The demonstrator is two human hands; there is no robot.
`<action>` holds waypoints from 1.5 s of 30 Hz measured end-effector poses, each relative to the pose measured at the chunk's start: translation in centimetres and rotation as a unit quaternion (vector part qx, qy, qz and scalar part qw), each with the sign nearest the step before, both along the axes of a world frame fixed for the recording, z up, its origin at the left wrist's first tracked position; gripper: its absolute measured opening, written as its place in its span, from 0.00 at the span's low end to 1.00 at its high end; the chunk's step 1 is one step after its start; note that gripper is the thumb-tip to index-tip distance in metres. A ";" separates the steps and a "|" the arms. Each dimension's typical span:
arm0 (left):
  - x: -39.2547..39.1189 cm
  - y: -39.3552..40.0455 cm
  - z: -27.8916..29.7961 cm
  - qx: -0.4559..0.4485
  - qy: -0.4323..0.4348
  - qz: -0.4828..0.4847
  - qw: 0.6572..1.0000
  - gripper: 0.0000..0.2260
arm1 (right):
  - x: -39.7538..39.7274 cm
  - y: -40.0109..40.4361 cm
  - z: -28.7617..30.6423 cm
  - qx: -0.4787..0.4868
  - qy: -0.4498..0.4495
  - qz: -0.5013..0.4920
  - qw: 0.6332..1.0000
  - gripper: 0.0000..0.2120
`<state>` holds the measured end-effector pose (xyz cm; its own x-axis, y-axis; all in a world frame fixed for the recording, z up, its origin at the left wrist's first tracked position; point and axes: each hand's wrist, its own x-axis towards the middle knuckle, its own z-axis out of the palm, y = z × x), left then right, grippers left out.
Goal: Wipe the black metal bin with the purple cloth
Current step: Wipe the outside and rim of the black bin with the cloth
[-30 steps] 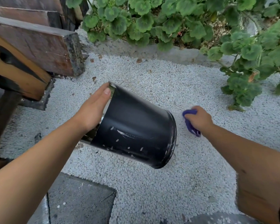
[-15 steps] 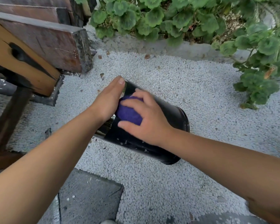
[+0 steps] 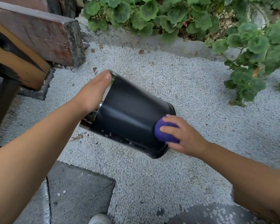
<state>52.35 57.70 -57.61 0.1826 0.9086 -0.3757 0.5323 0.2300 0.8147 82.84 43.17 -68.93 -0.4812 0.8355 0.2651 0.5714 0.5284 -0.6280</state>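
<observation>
The black metal bin [image 3: 128, 115] lies tilted on its side over white gravel, its shiny rim toward the left and its base toward the right. My left hand [image 3: 94, 92] rests flat against the rim end with straight fingers, steadying it. My right hand [image 3: 183, 135] grips the bunched purple cloth [image 3: 163, 131] and presses it against the bin's wall near the base. White specks show along the bin's lower side.
A heavy wooden beam structure [image 3: 39, 39] stands at the upper left. Green leafy plants [image 3: 249, 46] line the back and right behind a stone border. A grey paving slab [image 3: 76, 191] lies at the lower left, with a white shoe tip [image 3: 99, 219] near the bottom edge.
My right hand with the cloth swept from the bin's rim end, beside my left hand, along the wall to the base end. My left hand stayed on the rim.
</observation>
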 end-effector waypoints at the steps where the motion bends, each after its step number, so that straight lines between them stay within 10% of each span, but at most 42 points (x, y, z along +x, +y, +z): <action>1: 0.0 0.0 0.0 -0.002 -0.004 0.002 1.000 0.33 | 1.0 0.6 -0.1 -0.039 -0.007 -0.056 0.998 0.22; 6: 0.1 0.0 -0.1 -0.019 -0.028 0.004 0.999 0.27 | 7.6 4.5 -0.5 -0.256 -0.268 -0.179 0.912 0.19; 13: -0.4 0.0 -0.2 -0.022 0.002 0.024 0.999 0.22 | 1.6 0.9 2.2 -0.368 0.129 -0.352 0.851 0.17; 18: -0.4 -0.6 0.2 0.061 0.063 0.119 0.989 0.25 | -2.8 -1.2 1.8 -0.577 0.502 -0.371 0.527 0.10; 21: -0.9 -1.7 0.7 0.092 0.044 0.120 0.987 0.24 | -3.4 -1.5 1.4 -0.588 0.554 -0.384 0.448 0.24; 24: -2.0 -3.5 0.7 0.037 -0.094 -0.012 0.995 0.11 | -3.0 -1.5 1.2 -0.574 0.583 -0.387 0.427 0.27; 29: -3.9 -5.4 0.8 0.059 -0.094 -0.184 0.977 0.43 | -1.1 0.5 2.2 -0.592 0.535 -0.395 0.455 0.05; 33: -3.7 -4.7 1.6 0.066 -0.186 -0.122 0.973 0.41 | 1.5 3.5 4.4 -0.627 0.473 -0.359 0.504 0.18; 37: -2.0 -3.6 0.8 0.046 -0.139 0.019 0.989 0.31 | 0.5 5.6 5.4 -0.594 0.514 -0.391 0.479 0.05; 45: 1.6 -1.2 1.8 0.149 -0.098 0.257 0.950 0.07 | -0.2 10.3 6.4 -0.457 0.607 -0.444 0.476 0.13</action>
